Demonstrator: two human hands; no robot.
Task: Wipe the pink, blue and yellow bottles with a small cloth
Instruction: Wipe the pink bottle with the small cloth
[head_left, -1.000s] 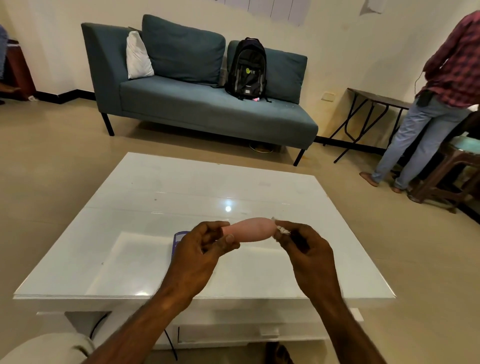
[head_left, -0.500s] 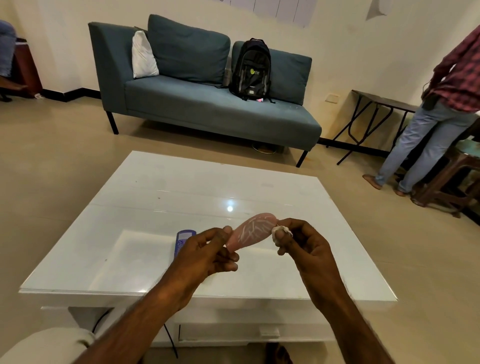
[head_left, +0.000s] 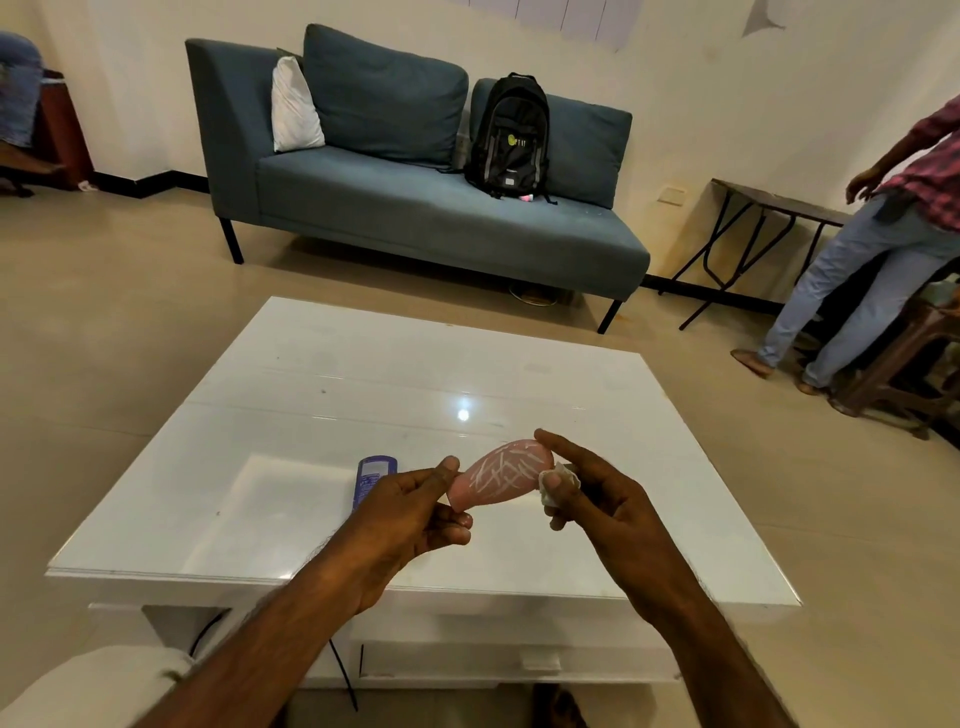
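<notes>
My left hand (head_left: 410, 512) grips the narrow end of a pink bottle (head_left: 498, 475) held tilted above the white table (head_left: 519, 374). White scribble marks cover the side of the bottle that faces me. My right hand (head_left: 602, 499) pinches a small white cloth (head_left: 556, 480) against the bottle's wide end, with its forefinger resting on top of the bottle. A blue bottle (head_left: 371, 480) lies flat on the table behind my left hand, partly hidden by it. No yellow bottle is in view.
A teal sofa (head_left: 415, 208) with a black backpack (head_left: 511, 135) stands beyond the table. A person in a checked shirt (head_left: 883, 249) stands at the right by a folding table (head_left: 769, 208) and a wooden stool (head_left: 914, 353).
The pink bottle has been turned and tilted, so its marked side now faces me. My right hand with the cloth has shifted from the bottle's tip to its lower right side.
</notes>
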